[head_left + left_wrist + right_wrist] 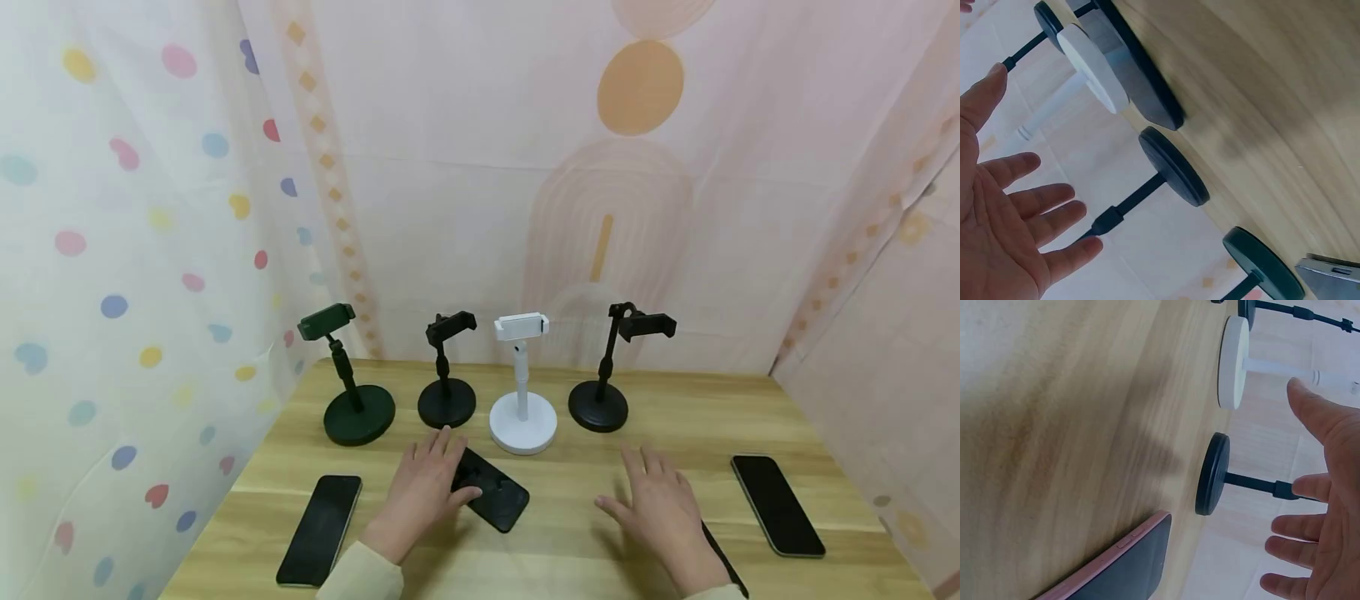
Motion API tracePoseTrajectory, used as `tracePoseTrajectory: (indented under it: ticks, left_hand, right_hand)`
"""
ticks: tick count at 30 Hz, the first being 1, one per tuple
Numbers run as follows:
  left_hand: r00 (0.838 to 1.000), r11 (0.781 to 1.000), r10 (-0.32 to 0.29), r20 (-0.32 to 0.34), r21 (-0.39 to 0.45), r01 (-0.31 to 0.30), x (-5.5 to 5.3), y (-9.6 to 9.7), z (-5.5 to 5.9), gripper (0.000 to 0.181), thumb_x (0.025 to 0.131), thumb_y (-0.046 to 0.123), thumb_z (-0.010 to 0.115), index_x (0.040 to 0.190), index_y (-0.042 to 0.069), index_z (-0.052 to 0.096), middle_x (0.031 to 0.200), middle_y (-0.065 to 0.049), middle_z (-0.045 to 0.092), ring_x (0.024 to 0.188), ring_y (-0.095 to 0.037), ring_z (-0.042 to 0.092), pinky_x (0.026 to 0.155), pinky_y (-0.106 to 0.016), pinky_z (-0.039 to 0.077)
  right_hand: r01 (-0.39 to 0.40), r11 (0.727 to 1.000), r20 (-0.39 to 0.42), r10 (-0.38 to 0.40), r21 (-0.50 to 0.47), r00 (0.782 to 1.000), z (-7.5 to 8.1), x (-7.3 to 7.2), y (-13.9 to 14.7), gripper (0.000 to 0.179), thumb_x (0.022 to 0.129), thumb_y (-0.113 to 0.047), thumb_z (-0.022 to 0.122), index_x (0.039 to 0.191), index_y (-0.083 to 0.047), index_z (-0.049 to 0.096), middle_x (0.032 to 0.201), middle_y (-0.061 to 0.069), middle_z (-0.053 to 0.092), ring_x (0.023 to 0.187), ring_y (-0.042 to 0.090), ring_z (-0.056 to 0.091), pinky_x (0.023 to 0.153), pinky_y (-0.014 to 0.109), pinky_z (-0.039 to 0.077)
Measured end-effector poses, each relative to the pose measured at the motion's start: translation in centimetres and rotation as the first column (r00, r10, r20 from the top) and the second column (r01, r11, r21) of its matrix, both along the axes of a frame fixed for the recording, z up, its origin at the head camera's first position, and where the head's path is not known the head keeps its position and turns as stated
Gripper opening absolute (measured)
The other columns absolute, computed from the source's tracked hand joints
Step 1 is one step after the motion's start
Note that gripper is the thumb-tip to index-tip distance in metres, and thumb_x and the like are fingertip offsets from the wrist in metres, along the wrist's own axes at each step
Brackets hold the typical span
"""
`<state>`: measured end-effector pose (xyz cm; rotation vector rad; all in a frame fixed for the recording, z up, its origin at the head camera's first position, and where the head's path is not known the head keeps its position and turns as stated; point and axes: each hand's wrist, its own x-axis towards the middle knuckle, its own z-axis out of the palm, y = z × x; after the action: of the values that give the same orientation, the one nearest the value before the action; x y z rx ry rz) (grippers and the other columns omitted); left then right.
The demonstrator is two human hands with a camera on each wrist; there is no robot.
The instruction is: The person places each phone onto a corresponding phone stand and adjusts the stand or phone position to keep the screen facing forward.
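My left hand (427,490) hovers over the left end of a black smartphone (497,493) lying on the table, fingers spread and holding nothing. In the left wrist view that phone (1141,81) shows edge-on behind the open palm. My right hand (660,510) is held above the wood to the right, its fingers loosely extended and nothing in them. A dark phone edge (724,560) sticks out from under its wrist, the remainder hidden. A pink-sided phone (1129,562) appears in the right wrist view, apart from the fingers.
Along the back stand phone holders: a dark green one (359,414), a black one (447,403), a white one (523,422) and another black one (598,407). More phones lie at left (318,530) and right (777,505) on the wooden table (577,575). Patterned curtains (465,208) hang behind.
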<state>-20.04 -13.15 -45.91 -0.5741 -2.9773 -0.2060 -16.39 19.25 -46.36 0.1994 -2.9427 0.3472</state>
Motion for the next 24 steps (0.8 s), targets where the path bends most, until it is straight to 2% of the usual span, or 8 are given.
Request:
tracePoseTrajectory:
  ticks: [6,13,18,24]
  left_hand:
    - [0.999,0.999,-0.05,0.0,0.019,0.05,-0.1,0.4,0.1,0.07,0.088,0.048,0.073,0.139,0.004,0.053,0.137,-0.025,0.053,0.124,-0.042,0.052,0.097,-0.059,0.043]
    - [0.997,0.997,-0.068,0.038,0.05,0.066,-0.4,0.9,0.6,0.069,0.089,0.047,0.072,0.14,0.005,0.052,0.133,-0.021,0.057,0.117,-0.041,0.058,0.095,-0.057,0.046]
    - [0.994,0.993,-0.095,0.057,0.076,0.091,-0.5,1.1,0.6,0.068,0.091,0.046,0.07,0.141,0.005,0.051,0.133,-0.019,0.059,0.116,-0.037,0.06,0.094,-0.055,0.047]
    - [0.992,0.99,-0.12,0.04,0.078,0.117,-0.9,1.5,0.9,0.068,0.091,0.045,0.07,0.142,0.004,0.051,0.128,-0.017,0.062,0.109,-0.033,0.064,0.089,-0.049,0.051]
  right_hand:
    - [0.002,1.0,0.012,-0.002,0.004,1.0,0.0,-0.1,0.3,0.077,0.084,-0.047,0.076,0.138,0.002,0.052,0.13,0.033,0.053,0.119,0.05,0.05,0.091,0.065,0.042]
    - [-0.003,1.0,0.023,0.002,0.025,1.0,-0.2,-0.3,0.5,0.069,0.083,-0.046,0.077,0.128,0.004,0.06,0.119,0.028,0.059,0.109,0.045,0.057,0.084,0.06,0.048]
    - [0.0,1.0,0.076,-0.002,0.029,0.997,-0.2,-0.2,0.6,0.065,0.084,-0.047,0.076,0.123,0.004,0.063,0.117,0.027,0.061,0.105,0.044,0.059,0.081,0.058,0.049]
    - [0.002,1.0,0.135,-0.005,0.028,0.991,-0.1,0.0,0.7,0.059,0.085,-0.046,0.075,0.115,0.004,0.067,0.113,0.026,0.063,0.102,0.043,0.061,0.083,0.059,0.049]
